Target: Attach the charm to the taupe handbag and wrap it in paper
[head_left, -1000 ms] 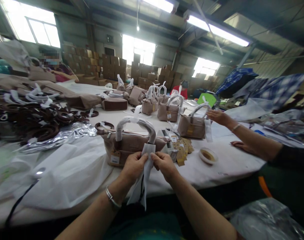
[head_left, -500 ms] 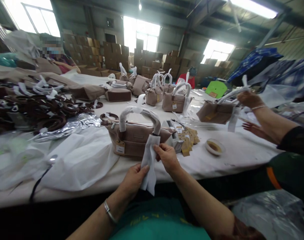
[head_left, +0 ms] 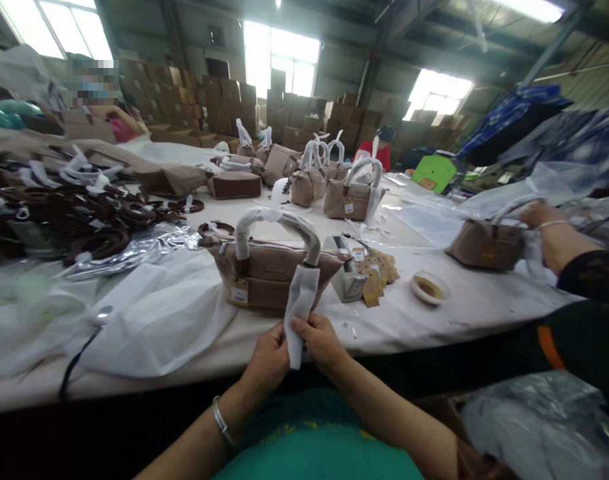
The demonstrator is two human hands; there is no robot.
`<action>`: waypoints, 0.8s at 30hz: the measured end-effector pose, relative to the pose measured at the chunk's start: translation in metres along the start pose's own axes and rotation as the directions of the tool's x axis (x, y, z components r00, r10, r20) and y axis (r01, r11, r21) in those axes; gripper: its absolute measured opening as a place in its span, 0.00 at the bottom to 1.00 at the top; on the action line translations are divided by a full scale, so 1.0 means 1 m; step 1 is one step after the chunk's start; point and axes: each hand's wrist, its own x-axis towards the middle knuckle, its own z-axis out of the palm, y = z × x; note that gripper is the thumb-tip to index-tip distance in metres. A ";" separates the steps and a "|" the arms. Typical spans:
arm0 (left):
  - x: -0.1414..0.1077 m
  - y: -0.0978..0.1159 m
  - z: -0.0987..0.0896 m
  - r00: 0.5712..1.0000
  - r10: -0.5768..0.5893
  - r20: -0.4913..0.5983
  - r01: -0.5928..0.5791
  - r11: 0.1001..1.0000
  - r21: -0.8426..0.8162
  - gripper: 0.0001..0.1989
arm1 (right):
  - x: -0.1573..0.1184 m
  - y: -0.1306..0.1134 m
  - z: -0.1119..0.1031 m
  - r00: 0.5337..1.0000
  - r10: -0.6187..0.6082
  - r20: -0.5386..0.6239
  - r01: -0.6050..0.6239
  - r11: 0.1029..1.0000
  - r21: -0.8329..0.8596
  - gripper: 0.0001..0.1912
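A taupe handbag [head_left: 264,277] stands upright on the white-covered table in front of me, its arched handles [head_left: 279,223] wrapped in white material and a paper tag [head_left: 239,292] hanging at its front left. From the right end of the handle hangs a white wrapping strip [head_left: 301,293], folded narrow. Both hands pinch this strip at its lower part: my left hand [head_left: 268,357] on its left edge, my right hand [head_left: 324,340] on its right edge, thumb in front. The fingers behind the strip are hidden.
Brown coiled straps [head_left: 104,227] pile up at the left, behind white sheeting [head_left: 154,313]. Kraft tags [head_left: 377,273] and a tape roll [head_left: 430,289] lie to the right. A co-worker's hand [head_left: 537,215] holds another handbag [head_left: 487,243]. More wrapped bags [head_left: 351,200] stand behind.
The strip was wider and spread; now it is folded narrow. My right hand has moved down, close to my left. The co-worker's bag has moved right and down onto the table.
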 end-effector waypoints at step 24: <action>0.005 0.001 -0.011 0.995 0.072 -0.069 -0.035 0.904 0.427 0.23 | 0.079 -0.100 -0.143 0.783 -0.484 -0.391 0.123 0.737 -0.665 0.19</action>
